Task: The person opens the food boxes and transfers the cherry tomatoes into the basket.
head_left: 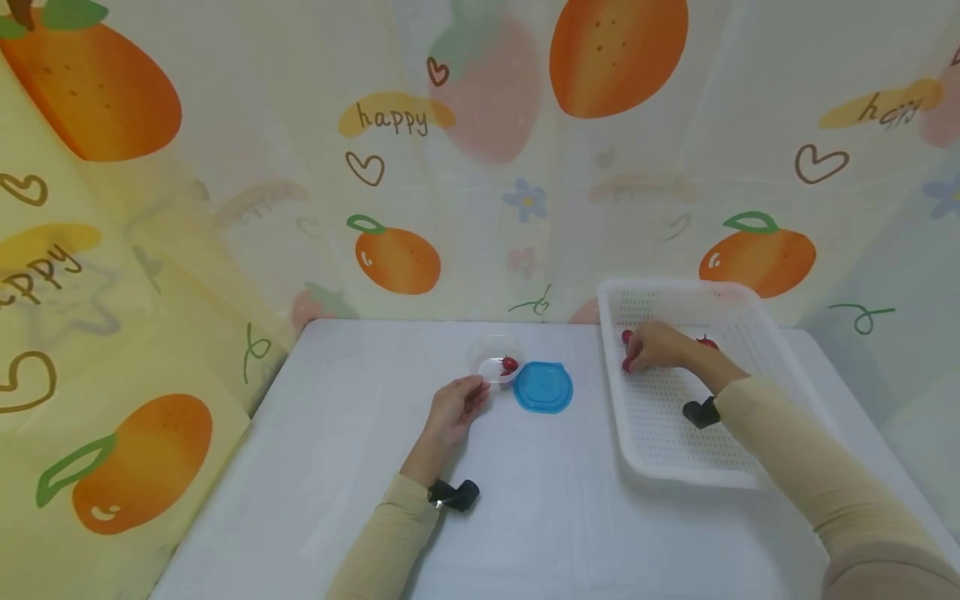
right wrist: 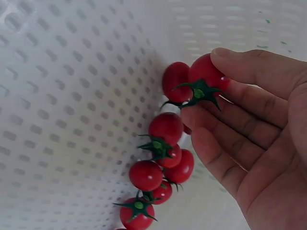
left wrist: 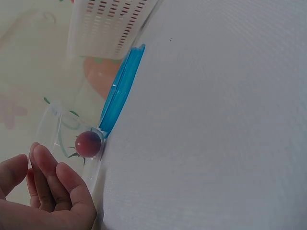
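Observation:
My right hand [head_left: 654,346] reaches into the white perforated basket [head_left: 628,442]. Its thumb and fingers pinch a red cherry tomato [right wrist: 206,72] with a green star-shaped calyx. Several more cherry tomatoes [right wrist: 145,175] lie in a row along the basket wall beside the fingers. My left hand [head_left: 453,408] is at the near side of a small clear plastic container [head_left: 487,346]; in the left wrist view its fingertips overlap the container wall, with the thumb apart from the fingers. A cherry tomato [left wrist: 88,143] sits inside that container.
A blue lid [head_left: 543,387] lies on the white-covered table [head_left: 540,500], right beside the container. The basket's raised rim stands at the table's right side. Behind the table hangs a fruit-print curtain [head_left: 480,208], which also covers the left side.

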Demonstrator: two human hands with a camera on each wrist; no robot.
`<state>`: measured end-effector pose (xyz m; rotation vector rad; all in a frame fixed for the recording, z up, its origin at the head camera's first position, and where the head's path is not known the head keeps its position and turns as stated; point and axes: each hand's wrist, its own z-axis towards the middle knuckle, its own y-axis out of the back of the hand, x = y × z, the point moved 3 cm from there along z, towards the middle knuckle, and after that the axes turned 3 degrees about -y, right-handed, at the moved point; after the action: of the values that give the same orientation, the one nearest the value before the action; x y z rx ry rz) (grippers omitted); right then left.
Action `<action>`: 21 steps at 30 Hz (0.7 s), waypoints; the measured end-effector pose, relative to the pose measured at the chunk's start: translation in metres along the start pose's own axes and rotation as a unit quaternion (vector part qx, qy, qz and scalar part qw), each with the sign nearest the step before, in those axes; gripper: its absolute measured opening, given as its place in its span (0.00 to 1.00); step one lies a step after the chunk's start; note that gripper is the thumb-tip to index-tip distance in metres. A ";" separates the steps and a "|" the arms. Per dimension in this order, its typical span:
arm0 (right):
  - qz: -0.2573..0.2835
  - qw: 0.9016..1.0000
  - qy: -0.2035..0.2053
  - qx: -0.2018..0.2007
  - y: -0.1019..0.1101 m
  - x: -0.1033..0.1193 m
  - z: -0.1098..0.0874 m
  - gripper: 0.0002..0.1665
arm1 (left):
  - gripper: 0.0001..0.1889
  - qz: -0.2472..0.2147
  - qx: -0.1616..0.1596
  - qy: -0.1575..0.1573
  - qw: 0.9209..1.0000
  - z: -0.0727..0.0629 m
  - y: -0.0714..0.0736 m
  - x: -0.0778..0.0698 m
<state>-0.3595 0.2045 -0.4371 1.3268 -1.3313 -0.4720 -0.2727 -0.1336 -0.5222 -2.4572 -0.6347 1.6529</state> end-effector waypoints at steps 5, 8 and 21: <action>-0.008 1.000 0.003 0.015 -0.010 -0.005 0.005 0.10 | 0.15 0.006 0.001 0.000 1.000 -0.001 -0.001 0.000; -0.005 0.999 -0.011 0.033 -0.016 -0.010 0.008 0.10 | 0.15 0.006 0.003 0.000 1.000 -0.001 -0.001 0.000; -0.014 0.999 -0.013 0.041 -0.015 -0.008 0.011 0.09 | 0.18 0.008 0.011 -0.002 1.000 -0.001 0.000 -0.001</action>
<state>-0.3647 0.2023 -0.4566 1.4125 -1.3675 -0.4605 -0.2721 -0.1340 -0.5209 -2.4499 -0.5969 1.6625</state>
